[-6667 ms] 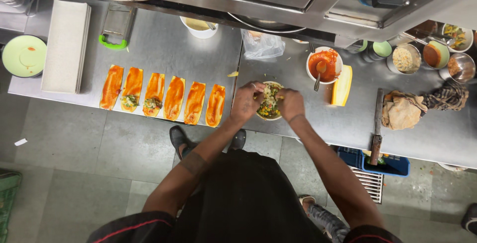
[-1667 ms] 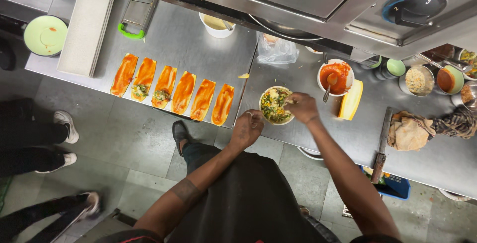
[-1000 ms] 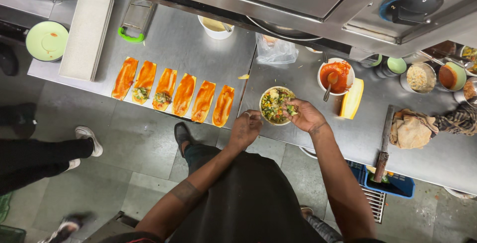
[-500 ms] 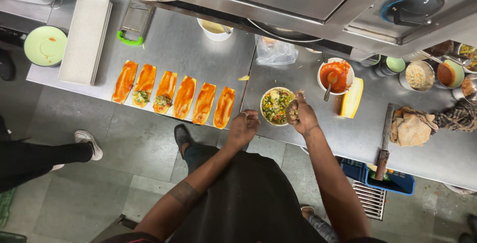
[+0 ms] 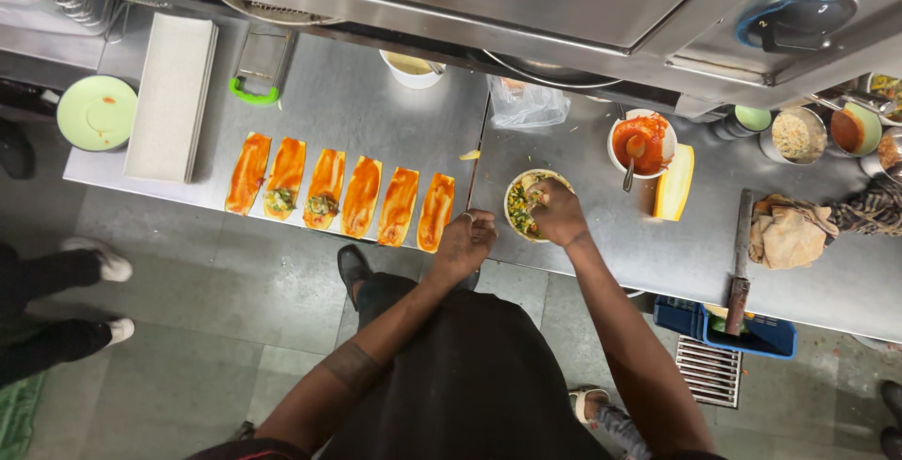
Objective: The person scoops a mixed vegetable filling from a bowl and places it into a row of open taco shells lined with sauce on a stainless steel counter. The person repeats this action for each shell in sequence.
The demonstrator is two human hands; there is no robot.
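The right hand (image 5: 560, 214) was curled into the bowl of chopped filling (image 5: 524, 204), fingers closed on a pinch of it, it seemed. The left hand (image 5: 464, 242) hovered loosely fisted at the counter (image 5: 357, 112) edge, gripping nothing that could be seen, just beside the nearest sauced strip (image 5: 435, 211). Six strips lay in a row to the left of the bowl, long axes pointing away from the person; two held filling. The steel counter stood in a kitchen with a tiled floor.

Bright, even light from above. Soft shine on steel tabletop (image 5: 376, 112). Floor (image 5: 188, 328) darker. Middle sharp; edges bent, slightly blurry. Shadows faint, small.
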